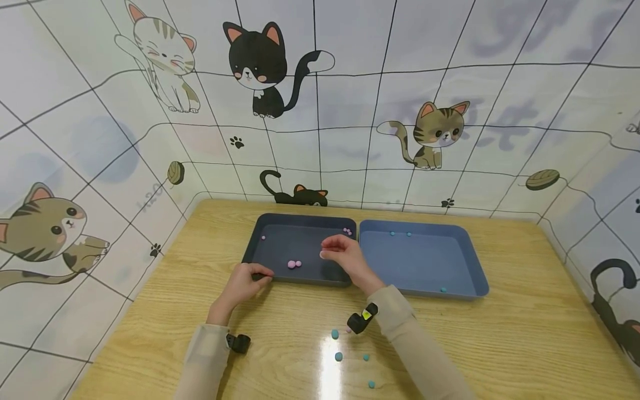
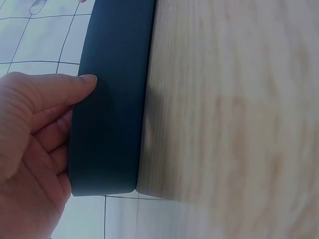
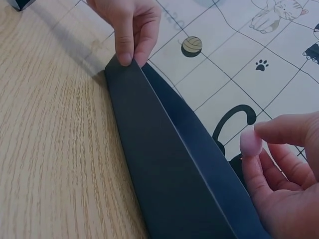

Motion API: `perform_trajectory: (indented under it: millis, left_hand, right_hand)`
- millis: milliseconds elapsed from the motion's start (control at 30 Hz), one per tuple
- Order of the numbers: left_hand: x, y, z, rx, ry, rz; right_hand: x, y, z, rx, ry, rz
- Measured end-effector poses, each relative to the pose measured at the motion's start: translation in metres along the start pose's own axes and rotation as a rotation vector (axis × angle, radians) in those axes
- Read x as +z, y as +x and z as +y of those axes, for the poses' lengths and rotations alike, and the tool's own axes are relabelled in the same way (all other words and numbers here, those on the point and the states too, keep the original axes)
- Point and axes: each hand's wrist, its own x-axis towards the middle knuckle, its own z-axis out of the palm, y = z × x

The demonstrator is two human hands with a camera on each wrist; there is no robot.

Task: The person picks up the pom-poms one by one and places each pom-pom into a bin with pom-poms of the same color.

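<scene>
My left hand grips the near rim of the dark tray at its left corner; in the left wrist view the thumb lies on the outer wall with the fingers curled over the rim. Above the tray's right side, my right hand pinches a small pink ball between thumb and fingertips. Inside the dark tray lie two pink balls side by side, a tiny one at the left, and a little pink cluster in the far right corner.
A blue tray adjoins on the right, holding a few teal balls. Several teal balls and a pink one lie on the wooden table in front. A cat-patterned sheet stands behind and at the sides.
</scene>
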Motion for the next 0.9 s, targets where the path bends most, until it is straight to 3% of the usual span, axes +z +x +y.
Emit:
perform_trajectory:
  millis: [333,667,900]
  left_hand:
    - [0.0,0.001,0.001,0.004,-0.001,-0.004]
    - [-0.001,0.0,0.001,0.005,0.005,-0.006]
    - [0.0,0.0,0.001,-0.001,0.014,-0.005]
  right_hand:
    - [-0.001,0.001,-0.002,0.019,0.014,0.04]
    - [-0.007,-0.013,-0.008,0.005,-0.016,0.004]
    - [-0.015,-0.03,-0.012,-0.01,-0.021,-0.076]
